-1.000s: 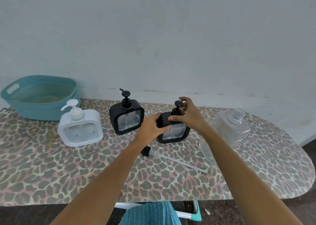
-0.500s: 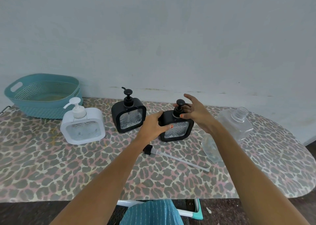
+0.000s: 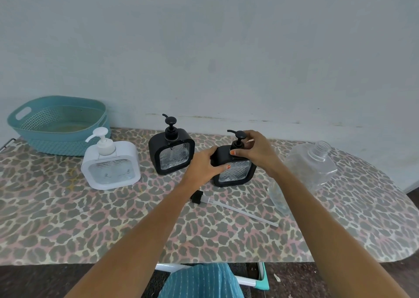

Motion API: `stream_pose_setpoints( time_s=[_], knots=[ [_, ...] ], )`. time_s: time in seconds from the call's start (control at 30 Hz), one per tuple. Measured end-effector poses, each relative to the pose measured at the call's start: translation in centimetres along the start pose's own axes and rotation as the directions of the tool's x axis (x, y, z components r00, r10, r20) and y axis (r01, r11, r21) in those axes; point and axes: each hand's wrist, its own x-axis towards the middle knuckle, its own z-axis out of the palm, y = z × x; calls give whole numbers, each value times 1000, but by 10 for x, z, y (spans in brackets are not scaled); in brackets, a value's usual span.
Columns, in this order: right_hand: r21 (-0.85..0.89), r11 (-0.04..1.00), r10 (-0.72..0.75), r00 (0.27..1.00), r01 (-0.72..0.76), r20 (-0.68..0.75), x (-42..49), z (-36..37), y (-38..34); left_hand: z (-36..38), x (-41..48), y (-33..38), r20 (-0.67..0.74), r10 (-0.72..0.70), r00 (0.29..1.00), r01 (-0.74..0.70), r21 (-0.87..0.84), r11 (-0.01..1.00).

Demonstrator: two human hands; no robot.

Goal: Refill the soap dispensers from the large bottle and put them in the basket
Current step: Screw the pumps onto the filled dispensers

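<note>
While our left hand (image 3: 204, 166) grips the rightmost dispenser (image 3: 235, 174), our right hand (image 3: 257, 150) pinches its pump (image 3: 238, 139) | likely tightening | next: upright lift to upper-left basket (image 3: 56, 107).

**Operator:** Status of the dispensers?

**Technician:** There are three units. Each is a rounded square frame with a textured clear window and a fitted pump, standing upright on the counter (image 3: 90, 225). All spouts point left.
- White dispenser (image 3: 111, 168): just in front of the basket.
- Free black dispenser (image 3: 171, 152): between the white unit and the held black dispenser (image 3: 235, 173), apart from both.
- Held unit: the left hand (image 3: 204, 164) grips its upper left corner, and the right hand (image 3: 256, 149) curls round the pump collar.

**Operator:** Large bottle and basket?

**Technician:**
- Large bottle (image 3: 310, 164): clear, lying on its side at the counter's right end, with the threaded neck uncapped and angled up and away.
- Basket (image 3: 63, 145): teal and perforated with a slot handle, at the far left corner.
</note>
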Motion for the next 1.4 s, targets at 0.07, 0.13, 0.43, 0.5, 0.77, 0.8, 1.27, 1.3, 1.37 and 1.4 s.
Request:
stream_pose_setpoints(
  time_s=[0.07, 0.13, 0.43, 0.5, 0.77, 0.8, 1.27, 1.3, 1.37, 1.4],
  knots=[
    [30, 999, -18, 998, 16, 61, -2, 0, -1, 0, 1, 0, 0, -5, 1000, 5, -3, 1000],
    [147, 989, -12, 988, -12, 155, -4, -4, -2, 0, 2, -1, -1, -5, 1000, 5, -3, 1000],
    [8, 1000, 11, 1000, -11, 4, -4, 5, 1, 2, 3, -3, -4, 23, 1000, -23, -5, 1000],
    [119, 992, 24, 989, -41, 144, -6, -2, 0, 1, 5, -5, 10, 12, 1000, -12, 5, 1000],
    [104, 992, 71, 995, -78, 72, -4, 5, 7, 2, 7, -8, 10, 38, 999, -38, 0, 999],
    [82, 993, 77, 994, -84, 81, -3, 6, 7, 2, 8, -9, 13, 39, 999, -39, 0, 999],
    [127, 992, 51, 973, -23, -223, -10, 31, 8, 9, 7, -12, -71, 61, 996, -63, -22, 998],
    [115, 993, 48, 976, -24, -211, -11, 31, 9, 7, 8, -14, -42, 59, 997, -61, -40, 997],
    [129, 992, 11, 996, 0, -85, -11, 22, 9, 0, 12, -16, 45, 45, 998, -41, -73, 996],
    [163, 987, -7, 1000, 6, 5, -10, 16, 10, -5, 14, -17, 94, 31, 995, -23, -89, 996]
  ],
)
